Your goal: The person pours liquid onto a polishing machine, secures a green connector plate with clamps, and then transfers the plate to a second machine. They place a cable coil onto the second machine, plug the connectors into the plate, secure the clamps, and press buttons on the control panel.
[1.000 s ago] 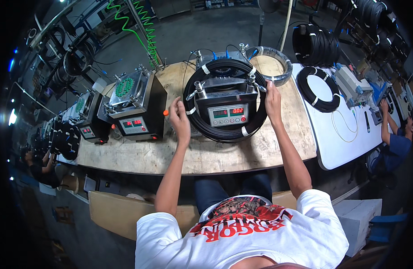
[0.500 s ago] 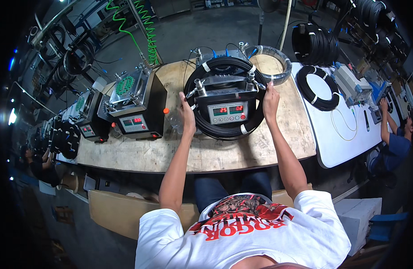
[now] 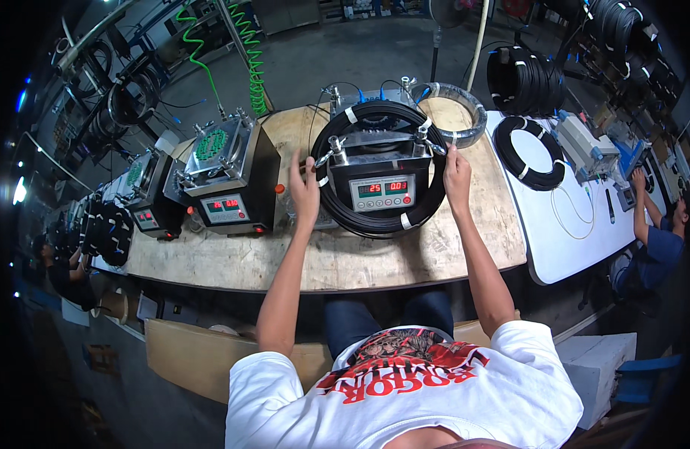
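Observation:
A large coil of black cable (image 3: 375,228), bound with white ties, hangs around the front of a black bench machine (image 3: 416,176) with a metal top, corner clamps and a lit display. My left hand (image 3: 306,196) is raised by the coil's left side, fingers apart, at most brushing it. On the opposite side my right hand (image 3: 457,183) is upright, its fingertips at the coil's outer edge near a clamp. It does not look wrapped around the cable; whether it touches is hard to tell. Blue-tipped cable ends (image 3: 382,91) sit at the machine's far top.
Two similar machines (image 3: 240,179) stand on the wooden table (image 3: 465,247) at left, beside orange-capped bottles (image 3: 280,189). A wrapped coil (image 3: 476,135) lies behind at right. The white table (image 3: 554,254) holds another black coil (image 3: 524,179); a person (image 3: 648,239) works there.
My left hand has drawn slightly outward from the coil with its fingers spreading. My right hand has eased slightly outward and down. The coil stays around the machine; its red display reading has changed.

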`<state>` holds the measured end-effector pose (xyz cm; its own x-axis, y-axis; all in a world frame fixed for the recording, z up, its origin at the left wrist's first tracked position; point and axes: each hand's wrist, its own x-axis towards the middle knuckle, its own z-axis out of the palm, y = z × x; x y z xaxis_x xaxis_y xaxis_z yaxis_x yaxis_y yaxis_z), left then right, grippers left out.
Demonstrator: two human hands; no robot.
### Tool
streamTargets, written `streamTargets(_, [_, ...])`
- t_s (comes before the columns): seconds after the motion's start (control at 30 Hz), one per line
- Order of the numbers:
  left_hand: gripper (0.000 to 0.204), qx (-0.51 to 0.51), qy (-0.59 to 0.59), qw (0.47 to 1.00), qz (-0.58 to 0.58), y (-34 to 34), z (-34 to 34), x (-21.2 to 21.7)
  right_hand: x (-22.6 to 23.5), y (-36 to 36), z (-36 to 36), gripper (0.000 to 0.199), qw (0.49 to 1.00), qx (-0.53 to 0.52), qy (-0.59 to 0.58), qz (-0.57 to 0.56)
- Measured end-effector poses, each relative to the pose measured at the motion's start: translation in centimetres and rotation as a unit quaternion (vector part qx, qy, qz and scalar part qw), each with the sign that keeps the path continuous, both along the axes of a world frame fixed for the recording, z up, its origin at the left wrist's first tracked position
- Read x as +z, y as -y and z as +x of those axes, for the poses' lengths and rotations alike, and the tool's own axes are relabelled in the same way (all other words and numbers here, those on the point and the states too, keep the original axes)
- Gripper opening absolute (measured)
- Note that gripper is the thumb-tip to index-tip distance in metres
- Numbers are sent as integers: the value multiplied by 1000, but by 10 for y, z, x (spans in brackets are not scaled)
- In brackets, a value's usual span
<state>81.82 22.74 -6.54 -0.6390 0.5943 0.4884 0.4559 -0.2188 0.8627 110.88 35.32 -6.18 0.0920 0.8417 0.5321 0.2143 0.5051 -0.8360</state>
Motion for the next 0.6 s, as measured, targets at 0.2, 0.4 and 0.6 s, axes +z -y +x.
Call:
streamTargets(0.2, [28, -30, -239, 970, -26, 37, -7, 34, 44, 13, 20, 17, 995, 37, 29, 87])
streamTargets(0.4, [28, -134, -127, 979, -83, 30, -2, 59, 45, 5, 18, 17, 983, 147, 105, 26])
streamTargets(0.6, [21, -178, -218, 953, -110, 20, -10, 72, 55, 5, 17, 16, 984, 154, 86, 13])
